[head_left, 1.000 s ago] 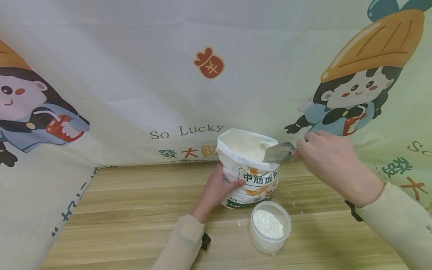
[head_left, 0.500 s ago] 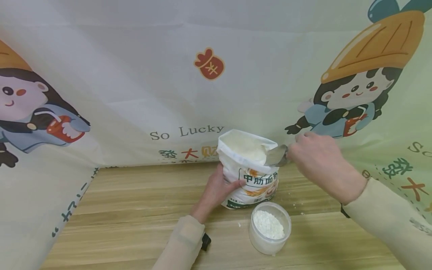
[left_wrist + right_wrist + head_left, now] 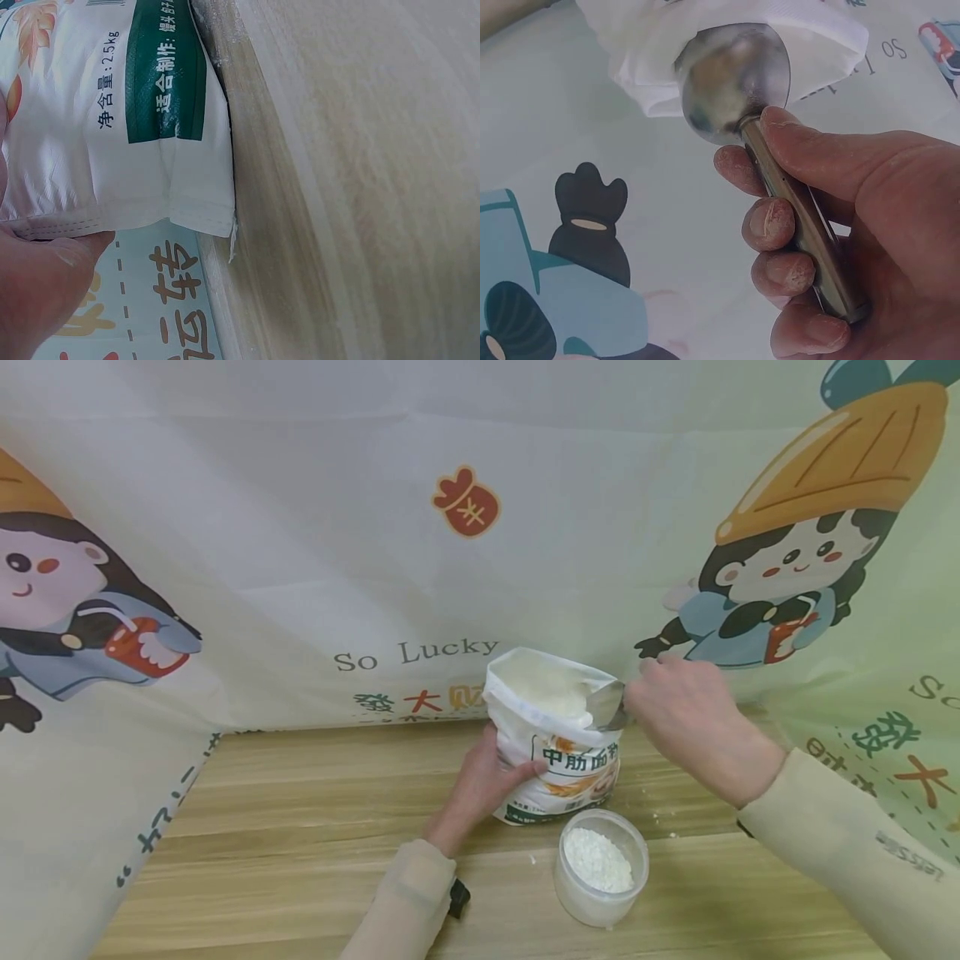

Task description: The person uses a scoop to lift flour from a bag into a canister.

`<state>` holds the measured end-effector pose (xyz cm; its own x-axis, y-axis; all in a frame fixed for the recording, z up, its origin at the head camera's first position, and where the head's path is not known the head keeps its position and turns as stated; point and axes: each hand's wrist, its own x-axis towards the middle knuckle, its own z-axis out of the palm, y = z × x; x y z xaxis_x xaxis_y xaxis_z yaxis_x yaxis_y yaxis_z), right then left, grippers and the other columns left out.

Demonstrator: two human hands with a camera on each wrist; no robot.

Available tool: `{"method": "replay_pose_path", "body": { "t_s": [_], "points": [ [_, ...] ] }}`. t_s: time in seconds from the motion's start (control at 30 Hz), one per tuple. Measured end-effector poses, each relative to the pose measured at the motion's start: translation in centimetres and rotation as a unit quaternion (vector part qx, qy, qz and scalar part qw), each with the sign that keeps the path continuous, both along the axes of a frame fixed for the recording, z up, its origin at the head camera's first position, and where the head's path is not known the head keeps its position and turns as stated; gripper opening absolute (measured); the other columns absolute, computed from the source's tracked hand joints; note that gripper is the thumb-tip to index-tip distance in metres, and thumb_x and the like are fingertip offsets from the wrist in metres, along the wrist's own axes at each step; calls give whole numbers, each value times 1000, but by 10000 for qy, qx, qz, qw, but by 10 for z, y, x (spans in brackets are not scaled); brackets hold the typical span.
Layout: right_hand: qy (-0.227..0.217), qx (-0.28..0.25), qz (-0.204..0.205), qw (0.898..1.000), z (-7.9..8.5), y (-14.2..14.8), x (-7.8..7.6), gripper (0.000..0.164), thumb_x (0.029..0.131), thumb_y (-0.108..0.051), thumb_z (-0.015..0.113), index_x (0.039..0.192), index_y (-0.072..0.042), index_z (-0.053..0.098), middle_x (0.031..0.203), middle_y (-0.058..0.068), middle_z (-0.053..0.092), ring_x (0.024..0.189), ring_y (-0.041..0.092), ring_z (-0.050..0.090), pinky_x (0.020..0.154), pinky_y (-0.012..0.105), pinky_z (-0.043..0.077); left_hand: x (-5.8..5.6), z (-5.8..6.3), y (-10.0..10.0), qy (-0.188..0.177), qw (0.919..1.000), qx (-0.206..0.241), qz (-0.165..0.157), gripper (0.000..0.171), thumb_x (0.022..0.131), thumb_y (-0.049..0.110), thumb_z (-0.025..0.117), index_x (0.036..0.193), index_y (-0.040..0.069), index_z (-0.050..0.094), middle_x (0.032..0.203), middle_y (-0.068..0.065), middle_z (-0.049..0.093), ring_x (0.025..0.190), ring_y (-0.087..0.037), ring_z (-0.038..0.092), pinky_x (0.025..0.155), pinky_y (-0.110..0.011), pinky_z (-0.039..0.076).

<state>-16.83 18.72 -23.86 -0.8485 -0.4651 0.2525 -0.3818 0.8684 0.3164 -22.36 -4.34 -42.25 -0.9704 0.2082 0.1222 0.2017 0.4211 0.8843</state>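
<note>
Head: with the left hand (image 3: 483, 781), gripping the bag (image 3: 572, 781), stood on the table (image 3: 300, 835) just behind the tub (image 3: 591, 906); with the right hand (image 3: 693, 718), gripping the scoop (image 3: 609, 703), dipped inside the bag. Best braced while digging.

Left wrist: holding along a stitched edge (image 3: 64, 226).

Right wrist: with fingers (image 3: 771, 223) curled round the handle (image 3: 810, 232); best lifted level against spills.

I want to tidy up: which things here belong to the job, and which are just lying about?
In use: white bag; metal scoop; tub of white powder; left hand; right hand.
Just there: printed backdrop; white specks on the tabletop.
</note>
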Motion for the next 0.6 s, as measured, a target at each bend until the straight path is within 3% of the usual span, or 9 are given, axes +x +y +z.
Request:
{"method": "replay_pose_path", "body": {
  "t_s": [0.27, 0.6],
  "points": [
    [31, -24, 51, 10000, -4, -3, -5, 21, 85, 8, 70, 70, -7, 68, 65, 8, 52, 61, 27, 53, 44, 42, 48, 0, 0, 0, -33, 10000, 5, -25, 83, 84, 28, 88, 149, 7, 40, 132, -15, 64, 121, -31, 62, 107, -48, 48],
    [-83, -86, 94, 9999, -7, -5, -11, 25, 85, 8, 71, 69, -12, 72, 64, 5, 51, 61, 25, 51, 44, 38, 46, 1, 2, 0, -36, 9999, 93, -63, 83, 84, 27, 88, 149, 8, 41, 132, -13, 64, 121, -30, 62, 107, -48, 48]
  ]
}}
